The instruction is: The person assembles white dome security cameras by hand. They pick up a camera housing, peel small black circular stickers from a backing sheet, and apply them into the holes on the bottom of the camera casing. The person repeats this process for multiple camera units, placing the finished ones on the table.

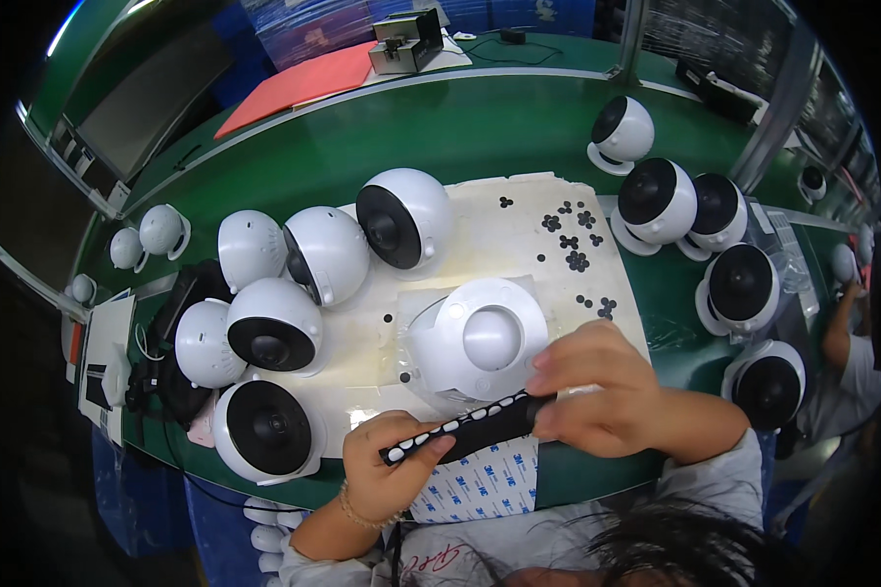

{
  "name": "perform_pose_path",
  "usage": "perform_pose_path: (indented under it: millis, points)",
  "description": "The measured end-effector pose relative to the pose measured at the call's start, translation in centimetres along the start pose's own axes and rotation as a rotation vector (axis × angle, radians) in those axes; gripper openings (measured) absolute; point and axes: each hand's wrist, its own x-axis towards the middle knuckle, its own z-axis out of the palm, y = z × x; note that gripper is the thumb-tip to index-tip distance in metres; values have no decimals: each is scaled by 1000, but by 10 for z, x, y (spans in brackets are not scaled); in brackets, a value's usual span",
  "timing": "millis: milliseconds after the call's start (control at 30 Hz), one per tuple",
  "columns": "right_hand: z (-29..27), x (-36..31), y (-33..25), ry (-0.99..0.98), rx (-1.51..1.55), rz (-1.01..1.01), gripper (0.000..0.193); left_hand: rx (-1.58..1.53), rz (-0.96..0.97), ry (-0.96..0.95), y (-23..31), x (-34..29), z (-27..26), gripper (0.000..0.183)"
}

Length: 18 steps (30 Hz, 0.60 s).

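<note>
A black strip [465,428] with white holes is held between both hands, its long axis running from lower left to upper right, low in the view, just in front of the person's chest. The left hand [387,460] is closed around the strip's lower left end, thumb lying on top. The right hand [597,391] is pinched on the upper right end, fingers curled over it. Directly beyond the strip, touching or just beside the right hand's fingertips, a white dome camera [475,342] lies base-up on a white sheet [499,230]; it is nearer the right hand than the left. Small black dots [573,235] are scattered on the sheet further out, to the right. More white cameras [269,328] are grouped on the left, others [739,284] on the right, on a green table [460,127]. A printed liner [480,484] lies under the strip. Another person's arm [837,333] is seen at the far right.
</note>
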Motion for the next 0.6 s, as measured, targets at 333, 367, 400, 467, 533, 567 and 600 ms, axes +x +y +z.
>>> perform_pose_path:
  millis: [333,367,400,467,533,567,600]
  points:
    - [-7,2,-1,-83,34,105,28,43,-11,-8,1,-2,-1,15]
    - [-3,4,-1,-27,76,77,28,62,-25,-13,2,-1,-1,15]
    - [6,9,-3,29,119,49,28,81,-39,-18,2,-1,-1,14]
    - [14,12,-8,30,184,25,29,84,9,-40,1,-1,-1,15]
    - [25,12,-8,20,202,-25,33,90,57,-41,-1,-1,0,15]
    - [34,11,-7,68,187,-78,36,94,81,-32,-1,0,2,16]
    - [31,10,-9,-12,217,-37,36,97,105,-24,-1,0,3,17]
